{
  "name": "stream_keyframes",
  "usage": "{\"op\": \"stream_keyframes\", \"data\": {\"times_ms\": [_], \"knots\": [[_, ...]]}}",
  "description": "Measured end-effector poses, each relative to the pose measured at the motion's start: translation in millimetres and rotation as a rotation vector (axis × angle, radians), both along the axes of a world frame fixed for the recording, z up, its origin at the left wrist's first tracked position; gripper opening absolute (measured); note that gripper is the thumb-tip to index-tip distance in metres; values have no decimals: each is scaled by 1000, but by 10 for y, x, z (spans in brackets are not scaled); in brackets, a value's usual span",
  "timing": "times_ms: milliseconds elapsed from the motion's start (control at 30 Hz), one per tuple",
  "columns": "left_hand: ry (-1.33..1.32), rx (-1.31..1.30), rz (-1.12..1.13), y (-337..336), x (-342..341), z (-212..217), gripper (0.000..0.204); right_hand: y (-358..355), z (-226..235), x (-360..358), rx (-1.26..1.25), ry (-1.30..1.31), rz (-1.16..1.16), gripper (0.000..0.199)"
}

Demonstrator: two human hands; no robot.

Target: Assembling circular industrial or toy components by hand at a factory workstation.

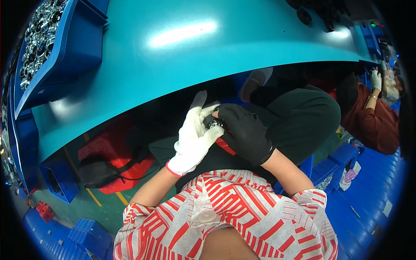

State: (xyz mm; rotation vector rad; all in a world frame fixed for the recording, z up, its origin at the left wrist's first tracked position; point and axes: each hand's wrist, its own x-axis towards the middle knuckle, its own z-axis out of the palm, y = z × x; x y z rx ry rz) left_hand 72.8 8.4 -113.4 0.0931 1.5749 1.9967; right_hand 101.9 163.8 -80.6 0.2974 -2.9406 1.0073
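Observation:
In front of my lap, below the table's near edge, my two gloved hands meet around a small shiny metal part. My left hand, in a white glove with a red cuff, presses its thumb against the part while some fingers stretch out past it. On the other side, my right hand in a black glove curls round the same part; a bare fingertip shows. Much of the part is hidden by the fingers. A red strip shows just below the hands; whether I hold it, I cannot tell.
A teal table spans ahead. At far left on it stands a blue bin full of shiny metal rings. Black round parts lie at the far right. A red stool is lower left; a co-worker sits at right.

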Motion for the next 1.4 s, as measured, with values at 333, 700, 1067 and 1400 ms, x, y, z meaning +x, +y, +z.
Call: {"op": "stream_keyframes", "data": {"times_ms": [333,700,1067,1400], "knots": [[180,-473,-245,-6,-147,268,53,25,21,-44,37,70,54,27],[467,-512,-94,-52,14,-58,42,30,-72,-13,54,-96,59,31],[233,-365,-112,-68,-58,-2,29,31,-156,-58,-67,-143,38,35],[258,-416,-149,-64,-100,-8,24,128,-336,-74,-348,-259,-55,34]]}}
